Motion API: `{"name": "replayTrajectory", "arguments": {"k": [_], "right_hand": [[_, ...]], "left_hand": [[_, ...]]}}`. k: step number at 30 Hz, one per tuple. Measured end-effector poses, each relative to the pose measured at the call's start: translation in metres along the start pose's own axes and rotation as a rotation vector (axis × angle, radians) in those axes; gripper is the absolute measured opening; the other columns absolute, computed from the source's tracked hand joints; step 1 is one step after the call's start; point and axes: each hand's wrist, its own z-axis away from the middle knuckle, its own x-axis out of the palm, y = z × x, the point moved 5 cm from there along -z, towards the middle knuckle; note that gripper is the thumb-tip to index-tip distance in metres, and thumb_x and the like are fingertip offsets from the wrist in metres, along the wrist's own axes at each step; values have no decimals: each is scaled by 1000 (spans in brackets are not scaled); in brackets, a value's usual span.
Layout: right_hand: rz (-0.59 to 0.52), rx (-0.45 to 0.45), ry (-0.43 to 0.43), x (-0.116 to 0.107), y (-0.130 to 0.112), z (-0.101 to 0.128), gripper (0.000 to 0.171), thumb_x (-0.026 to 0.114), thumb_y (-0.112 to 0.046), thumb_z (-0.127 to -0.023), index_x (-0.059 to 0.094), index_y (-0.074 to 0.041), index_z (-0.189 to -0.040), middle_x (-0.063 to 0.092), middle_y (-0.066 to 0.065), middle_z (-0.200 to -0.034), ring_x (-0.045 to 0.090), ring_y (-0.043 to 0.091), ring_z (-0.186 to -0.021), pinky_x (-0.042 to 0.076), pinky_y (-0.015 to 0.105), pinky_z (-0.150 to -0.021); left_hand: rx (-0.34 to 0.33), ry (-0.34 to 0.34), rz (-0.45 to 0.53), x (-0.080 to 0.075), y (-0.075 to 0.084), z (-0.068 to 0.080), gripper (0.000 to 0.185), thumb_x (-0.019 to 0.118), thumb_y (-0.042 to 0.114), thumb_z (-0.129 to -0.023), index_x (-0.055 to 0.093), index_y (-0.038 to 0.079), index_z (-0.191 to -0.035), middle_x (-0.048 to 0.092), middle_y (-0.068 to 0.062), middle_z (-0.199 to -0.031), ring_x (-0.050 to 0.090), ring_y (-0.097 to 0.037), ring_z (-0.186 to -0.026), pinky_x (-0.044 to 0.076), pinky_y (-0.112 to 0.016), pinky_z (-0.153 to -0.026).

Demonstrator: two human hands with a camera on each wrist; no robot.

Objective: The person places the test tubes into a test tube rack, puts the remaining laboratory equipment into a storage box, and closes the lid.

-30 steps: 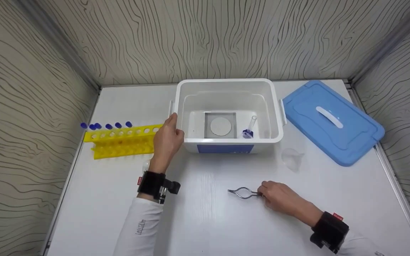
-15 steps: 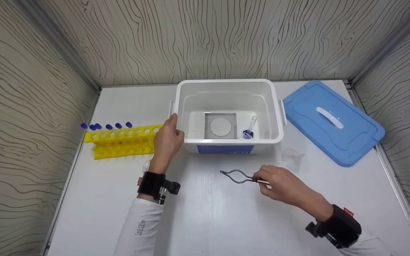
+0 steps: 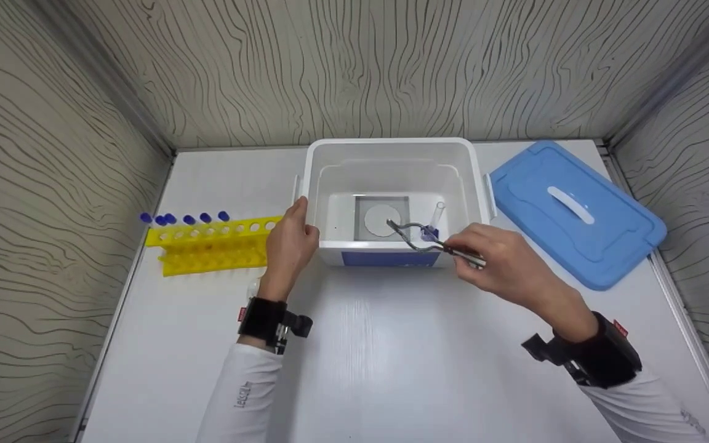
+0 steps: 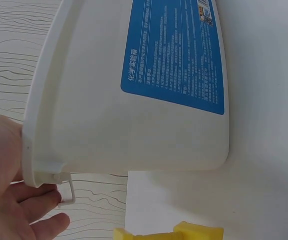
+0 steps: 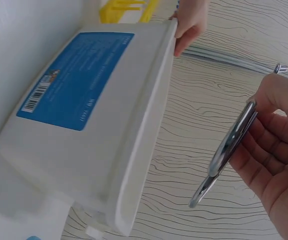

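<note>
So right hand (image 3: 508,264) is pinching metal tongs (image 5: 228,142) above the front of the white box (image 3: 385,245), covering one corner. Left hand (image 3: 290,246) grips the opposite corner, hiding the yellow test-tube rack's (image 3: 213,247) end. Print on the blue label (image 4: 176,55) only shows in the wrist views; tongs miss the left one.

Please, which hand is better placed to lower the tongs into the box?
The right hand, probably: it holds the tongs near the box, while the left hand is busy gripping that box.
</note>
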Motion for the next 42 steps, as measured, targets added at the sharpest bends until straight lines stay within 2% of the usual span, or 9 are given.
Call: {"name": "replayTrajectory", "arguments": {"k": [6, 10, 18, 23, 26, 30, 32, 37, 42], "right_hand": [[-48, -3, 38, -5, 8, -36, 25, 72, 7, -74, 72, -2, -97, 72, 6, -84, 64, 11, -71, 55, 19, -61], [-77, 70, -15, 0, 14, -63, 21, 69, 4, -78, 73, 0, -98, 71, 8, -83, 63, 15, -72, 55, 25, -62], [-135, 273, -322, 35, 35, -111, 24, 63, -5, -82, 75, -3, -103, 73, 10, -88, 65, 20, -77, 52, 30, -70], [-80, 254, -493, 63, 46, -125, 24, 62, -6, -79, 76, -4, -98, 74, 9, -85, 64, 20, -76, 53, 34, -71], [-62, 254, -585, 76, 51, -130, 22, 64, -7, -78, 76, -3, -96, 74, 9, -85, 64, 22, -77, 54, 36, -75], [-64, 264, -716, 93, 55, -132, 23, 67, -8, -78, 76, -3, -99, 76, 11, -94, 69, 25, -87, 57, 39, -84], [-50, 258, -779, 102, 57, -132, 23, 67, -8, -78, 77, -3, -98, 76, 11, -96, 69, 25, -89, 58, 39, -85], [14, 280, -937, 123, 63, -126, 19, 68, -7, -77, 78, -4, -92, 77, 11, -94, 66, 21, -81, 58, 36, -77], [35, 293, -1063, 140, 66, -120, 17, 66, -6, -77, 78, -5, -89, 76, 5, -85, 62, 16, -72, 55, 28, -69]], "left_hand": [[3, 5, -8, 0, 0, 0, 57, 57, 5, -90, 47, 1, -146, 54, -20, -146, 68, -29, -112, 60, -38, -88], [-2, -3, -4, 1, 1, -1, 57, 57, 5, -91, 46, 2, -147, 54, -19, -146, 69, -28, -111, 60, -38, -89], [-29, -18, 9, 1, 0, -1, 58, 58, 6, -91, 45, 2, -148, 52, -18, -148, 67, -28, -115, 59, -37, -91], [-30, -12, 19, 0, 0, -1, 59, 58, 5, -90, 45, 3, -148, 52, -19, -148, 66, -30, -118, 59, -38, -92], [-22, -10, 26, 1, 0, -1, 58, 58, 6, -91, 45, 2, -147, 52, -19, -148, 65, -31, -120, 59, -38, -92], [0, 15, 7, 0, 0, 0, 57, 57, 4, -89, 48, 1, -146, 54, -19, -146, 67, -31, -117, 61, -39, -86], [12, 27, 2, 0, 0, 1, 57, 57, 4, -89, 48, 1, -145, 55, -19, -145, 69, -31, -110, 61, -39, -81], [20, 22, 15, 0, 1, 2, 57, 57, 4, -89, 48, 1, -145, 54, -19, -146, 69, -31, -111, 61, -40, -85], [18, 20, 13, 0, 1, 1, 57, 57, 4, -90, 47, 1, -145, 54, -19, -146, 62, -32, -124, 58, -40, -94]]}}
